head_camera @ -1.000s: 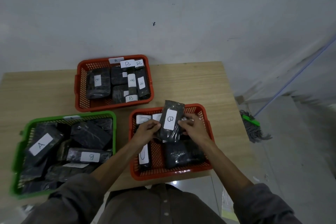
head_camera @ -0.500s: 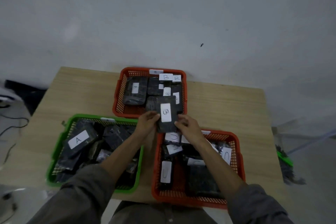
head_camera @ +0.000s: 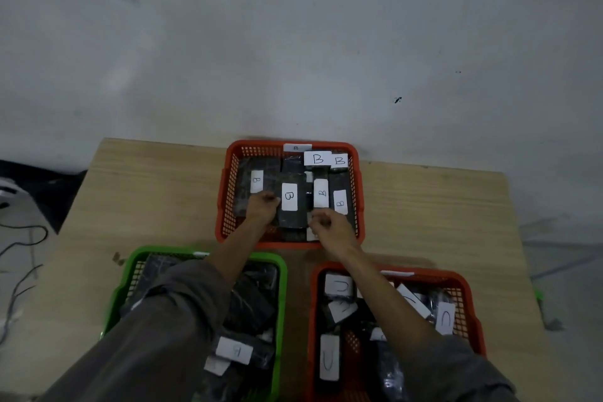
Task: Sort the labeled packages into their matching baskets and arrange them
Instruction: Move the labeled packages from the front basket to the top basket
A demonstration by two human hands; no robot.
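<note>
Placing B package (head_camera: pixel 290 206) into far basket (head_camera: pixel 225 202), among other B packs. Left hand (head_camera: pixel 261 207) pinching its left edge; right hand (head_camera: pixel 328 225) curling at its lower right corner, contact hard to confirm. Package lying flat, label up, between both hands. Advice: lowering evenly, aligning parallel with neighbours, sliding snug against them, label staying readable, releasing fingers outward only once seated.

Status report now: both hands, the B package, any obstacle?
Left hand and right hand grip B package. Package down in far red basket, among other B packages. No obstacle seen.
</note>
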